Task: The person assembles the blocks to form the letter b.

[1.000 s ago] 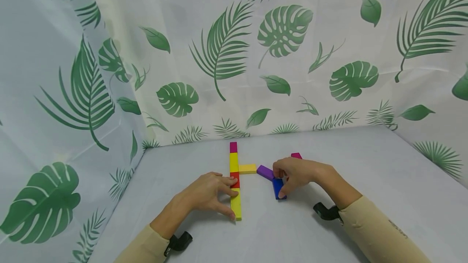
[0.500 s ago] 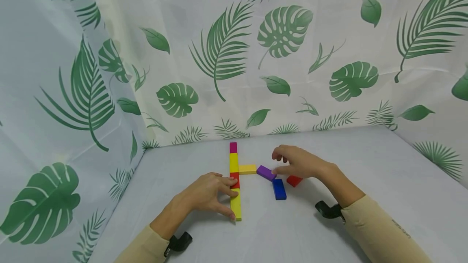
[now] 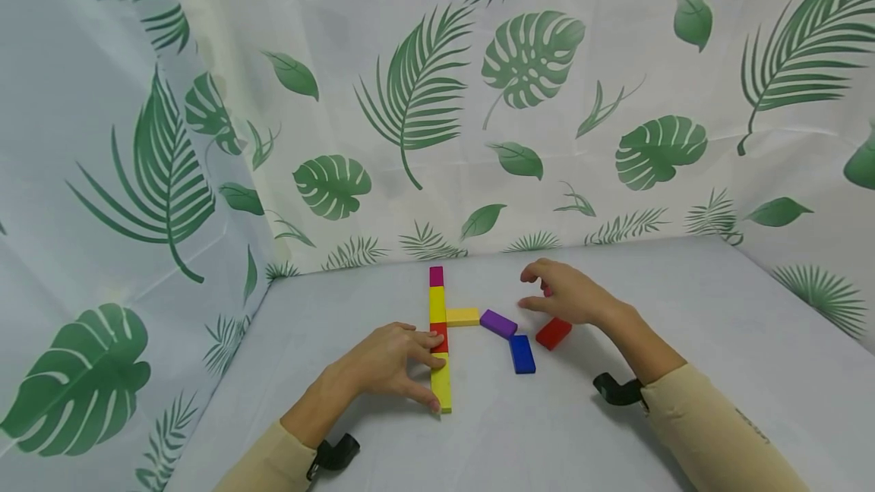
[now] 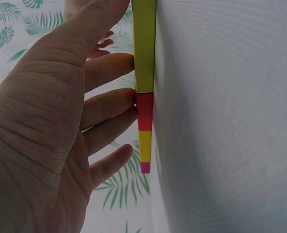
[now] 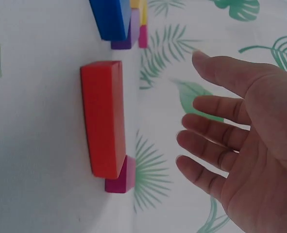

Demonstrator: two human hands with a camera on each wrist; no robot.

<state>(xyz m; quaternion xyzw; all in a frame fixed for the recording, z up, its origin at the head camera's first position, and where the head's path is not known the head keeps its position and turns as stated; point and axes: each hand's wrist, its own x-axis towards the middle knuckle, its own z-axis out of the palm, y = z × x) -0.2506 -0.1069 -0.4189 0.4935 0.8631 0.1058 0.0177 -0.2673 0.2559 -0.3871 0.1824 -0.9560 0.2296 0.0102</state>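
My left hand point(image 3: 386, 355) rests its fingertips on a straight row of blocks. Its thumb lies at the near end of the yellow-green block point(image 3: 444, 389), and other fingertips touch the red block point(image 4: 144, 112). Farther along the row come a yellow block point(image 3: 437, 304) and a magenta block point(image 3: 436, 276). My right hand point(image 3: 570, 294) hovers with fingers spread and holds nothing. Below it lies a loose red block point(image 3: 554, 334); a second magenta block point(image 5: 119, 180) is mostly hidden behind the hand in the head view.
A pale yellow block point(image 3: 463, 316) juts right from the row. Beyond it a purple block point(image 3: 498, 323) lies slanted, its end close to a blue block point(image 3: 522, 355). A leaf-printed curtain point(image 3: 437, 120) encloses the back and sides of the white table point(image 3: 478, 446).
My right hand has let go of the blue block, then risen and moved away to the right, uncovering the loose red block. The left hand stays in place.
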